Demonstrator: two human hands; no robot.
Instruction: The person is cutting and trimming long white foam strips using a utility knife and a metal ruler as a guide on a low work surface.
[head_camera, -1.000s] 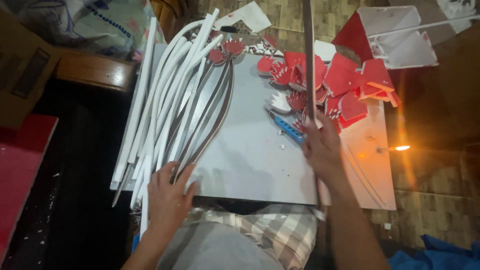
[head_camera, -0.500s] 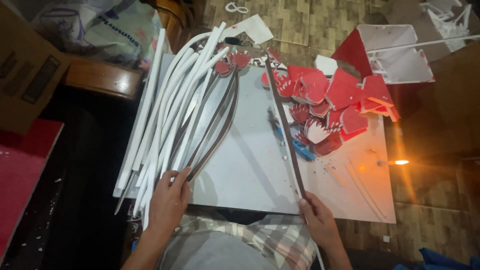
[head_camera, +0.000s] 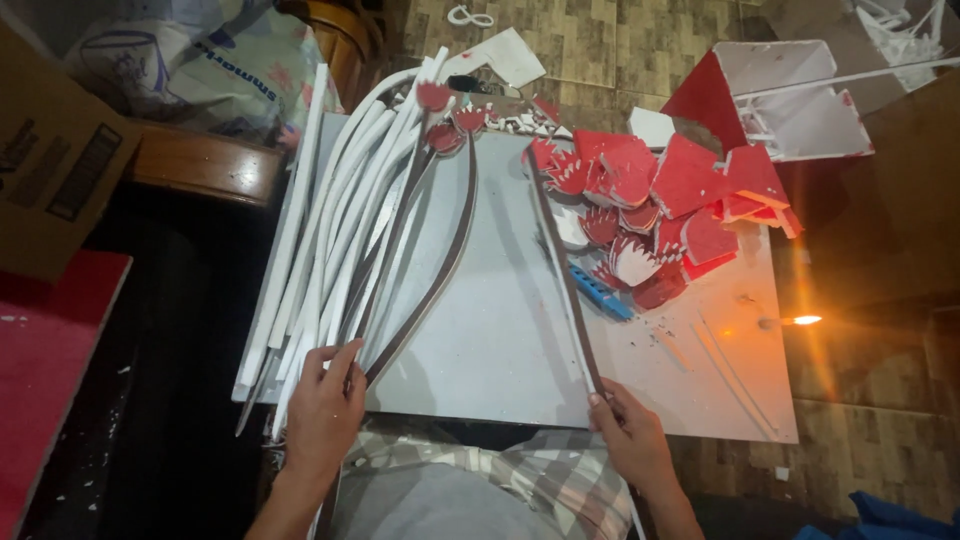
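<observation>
The right hand (head_camera: 632, 440) is pinching the near end of a long thin white strip with a dark edge (head_camera: 563, 270), which is running away from the grip across the grey board (head_camera: 480, 330). The left hand (head_camera: 325, 410) is pressing spread fingers on a pile of curved white strips (head_camera: 345, 230). The strip's far end is getting lost among red and white cut pieces (head_camera: 650, 200). Far left of the hands, a brown cardboard box (head_camera: 55, 170) with a dark label is partly cut off.
</observation>
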